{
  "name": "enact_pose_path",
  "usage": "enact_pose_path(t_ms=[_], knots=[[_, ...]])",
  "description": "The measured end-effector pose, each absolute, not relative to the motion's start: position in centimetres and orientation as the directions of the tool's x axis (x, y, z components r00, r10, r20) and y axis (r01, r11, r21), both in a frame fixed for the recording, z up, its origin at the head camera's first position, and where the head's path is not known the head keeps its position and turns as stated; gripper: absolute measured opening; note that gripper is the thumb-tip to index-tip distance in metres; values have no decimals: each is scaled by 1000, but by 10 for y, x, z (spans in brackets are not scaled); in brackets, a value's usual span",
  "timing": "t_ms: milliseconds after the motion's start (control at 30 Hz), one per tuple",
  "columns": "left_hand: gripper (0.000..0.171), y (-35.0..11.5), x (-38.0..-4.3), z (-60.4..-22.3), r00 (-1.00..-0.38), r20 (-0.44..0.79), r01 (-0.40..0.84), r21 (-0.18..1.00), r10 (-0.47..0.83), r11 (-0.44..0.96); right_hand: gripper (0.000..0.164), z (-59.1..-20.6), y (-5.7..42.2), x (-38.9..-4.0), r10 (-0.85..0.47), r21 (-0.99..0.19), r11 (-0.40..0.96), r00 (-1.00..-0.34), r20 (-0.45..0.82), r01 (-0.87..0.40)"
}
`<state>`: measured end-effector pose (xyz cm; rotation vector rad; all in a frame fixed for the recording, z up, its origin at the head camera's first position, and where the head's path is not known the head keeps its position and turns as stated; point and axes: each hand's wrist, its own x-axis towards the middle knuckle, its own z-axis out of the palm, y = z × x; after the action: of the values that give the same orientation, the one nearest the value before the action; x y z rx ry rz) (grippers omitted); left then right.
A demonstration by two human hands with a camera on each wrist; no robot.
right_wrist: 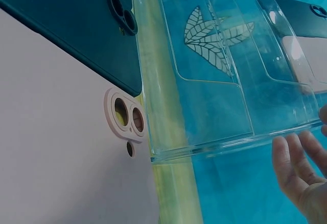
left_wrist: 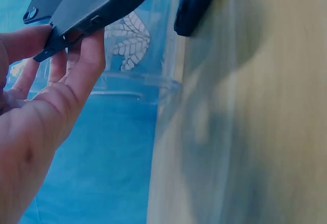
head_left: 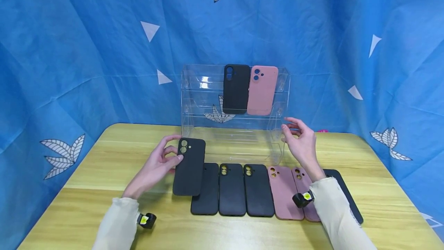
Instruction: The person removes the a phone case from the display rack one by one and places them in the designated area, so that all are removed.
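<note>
In the head view my left hand [head_left: 152,171] grips a black phone case [head_left: 189,173] by its left edge, thumb on its back and fingers behind. The case is raised and tilted, overlapping the left end of a row of cases. The left wrist view shows the same case [left_wrist: 97,9] pinched near its corner. My right hand [head_left: 302,142] is at the right side of a clear acrylic stand [head_left: 201,73], fingers loosely bent, fingertips right at its edge. On the stand's upper tier lean a black case [head_left: 236,92] and a pink case [head_left: 262,92], side by side.
Along the table [head_left: 104,173] before the stand lie three black cases [head_left: 231,192], two pink cases [head_left: 286,196] and a dark case [head_left: 345,194], partly behind my right sleeve [head_left: 336,207]. A blue patterned cloth [head_left: 114,49] hangs behind the table.
</note>
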<state>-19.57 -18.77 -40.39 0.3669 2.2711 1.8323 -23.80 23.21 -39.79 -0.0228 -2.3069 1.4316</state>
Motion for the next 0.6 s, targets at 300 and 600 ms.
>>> enact_pose_path(t_ms=[300,600], knots=[[58,-214,-191,-410,-927,-92,-3,971,364,239,36,-388,226,-231,225,-870,456,-922,314,-186],[63,-225,-190,-417,-895,-173,-69,965,411,255,36,-393,229,-235,229,-868,459,-919,322,-190]])
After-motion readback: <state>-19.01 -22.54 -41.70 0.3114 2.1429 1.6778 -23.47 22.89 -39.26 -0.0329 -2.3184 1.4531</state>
